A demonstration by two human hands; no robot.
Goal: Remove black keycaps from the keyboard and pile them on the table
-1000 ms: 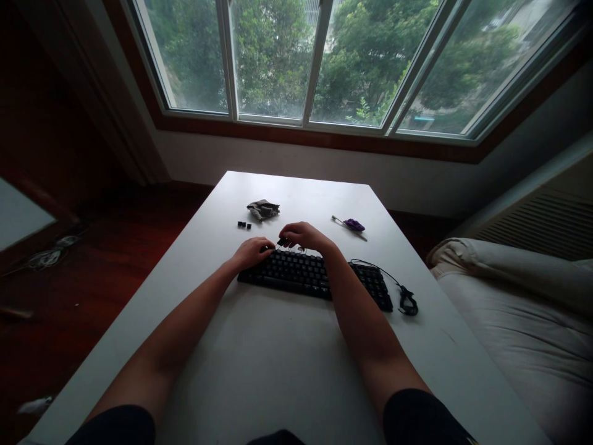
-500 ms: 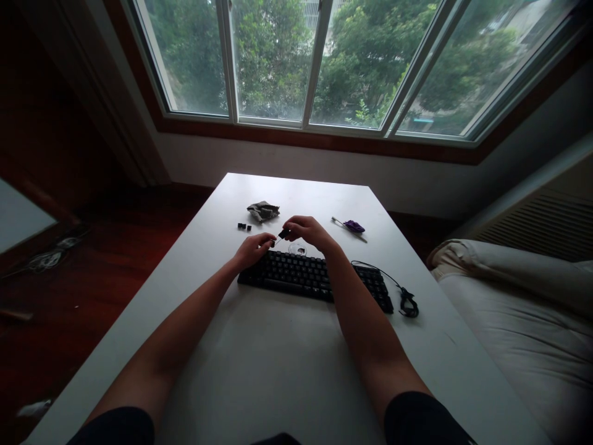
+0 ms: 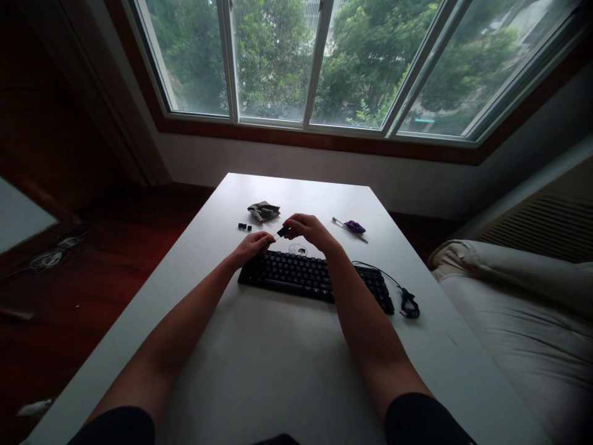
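A black keyboard [image 3: 315,281] lies across the middle of the white table [image 3: 259,371]. My right hand [image 3: 308,230] hovers above its far edge, fingers pinched on a small black tool that looks like a keycap puller [image 3: 281,232]. My left hand [image 3: 252,245] is curled just left of it, fingertips pinching at the tool's lower end; what they grip is too small to name. Two loose black keycaps [image 3: 244,227] sit on the table to the left of the hands. A small clear round dish [image 3: 298,250] rests behind the keyboard.
A crumpled grey cloth [image 3: 263,211] lies at the back left of the table, a purple-headed brush [image 3: 352,226] at the back right. The keyboard's coiled cable [image 3: 408,304] trails off to the right. A pale cushion [image 3: 519,309] flanks the table's right side; dark wooden floor lies to the left.
Both hands lifted off the keyboard's top row. The right hand raised the black tool and the left hand came up to pinch at its lower end.
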